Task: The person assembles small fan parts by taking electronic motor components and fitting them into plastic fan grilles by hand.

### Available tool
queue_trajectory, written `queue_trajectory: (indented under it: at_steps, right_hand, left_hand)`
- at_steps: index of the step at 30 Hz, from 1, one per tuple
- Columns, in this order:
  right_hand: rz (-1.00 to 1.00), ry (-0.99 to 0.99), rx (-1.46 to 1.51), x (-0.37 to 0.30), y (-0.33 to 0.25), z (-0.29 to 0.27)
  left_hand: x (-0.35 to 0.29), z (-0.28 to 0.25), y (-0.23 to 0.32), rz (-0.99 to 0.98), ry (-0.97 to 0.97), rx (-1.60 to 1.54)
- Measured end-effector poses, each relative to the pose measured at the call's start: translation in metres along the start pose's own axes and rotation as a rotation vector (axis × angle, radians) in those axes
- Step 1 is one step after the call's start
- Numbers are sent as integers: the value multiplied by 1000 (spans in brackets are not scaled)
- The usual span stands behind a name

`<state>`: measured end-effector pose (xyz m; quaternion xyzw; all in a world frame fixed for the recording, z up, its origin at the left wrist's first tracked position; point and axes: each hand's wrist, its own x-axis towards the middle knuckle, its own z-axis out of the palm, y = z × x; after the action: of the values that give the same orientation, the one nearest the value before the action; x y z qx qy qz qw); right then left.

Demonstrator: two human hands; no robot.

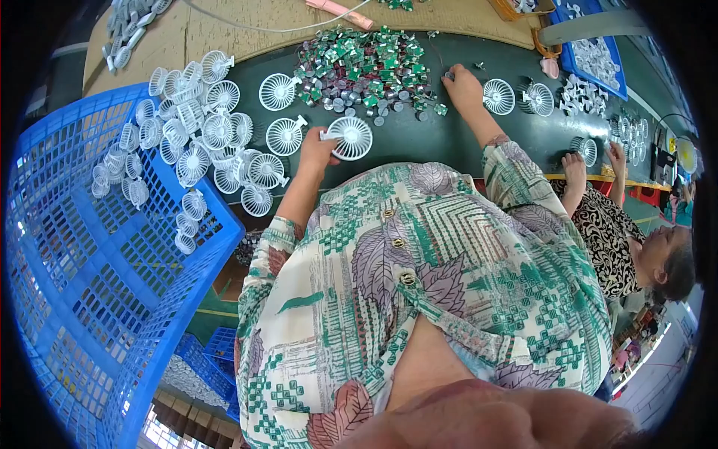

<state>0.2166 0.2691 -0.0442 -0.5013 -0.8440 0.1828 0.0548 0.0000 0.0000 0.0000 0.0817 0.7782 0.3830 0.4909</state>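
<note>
Your left hand (pixel 318 150) grips a round white fan grille (pixel 348 138) — thin radial spokes — your right hand (pixel 462 86) pinches into the green parts pile (pixel 366 71) beyond it

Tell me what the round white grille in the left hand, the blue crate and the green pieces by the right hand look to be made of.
Round white grille: likely moulded plastic, matte white, thin even spokes.
Blue crate: rigid plastic by its look, slightly glossy, lattice walls.
Green pieces: probably small circuit boards, flat green squares mixed with silvery metallic-looking discs; too small to be sure.
</note>
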Motion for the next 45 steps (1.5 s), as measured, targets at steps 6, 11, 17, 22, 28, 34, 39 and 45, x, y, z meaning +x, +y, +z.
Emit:
queue_trajectory:
  at_steps: [6, 11, 17, 22, 28, 34, 39, 45]
  right_hand:
    - [-151, -42, 528, -27, -62, -82]
    - [-723, -133, 270, -71, -113, -102]
    - [-826, -226, 166, -81, -117, -93]
    - [-826, -212, 138, -84, -119, -90]
    - [-986, -171, 117, -75, -115, -91]
    - [-910, -279, 117, -72, -114, -90]
    - [-873, -234, 263, -82, -106, -109]
    - [-985, -145, 161, -85, -91, -94]
  left_hand:
    - [-25, 37, 46, -38, -246, -278]
    - [-39, 47, 58, -71, -398, -390]
    - [-56, 46, 72, 13, -410, -367]
    - [-59, 45, 71, 120, -376, -349]
    - [-56, 45, 77, 110, -431, -364]
    - [-50, 44, 75, 131, -449, -359]
    - [-49, 42, 76, 101, -441, -443]
    - [-47, 50, 80, 75, -452, -534]
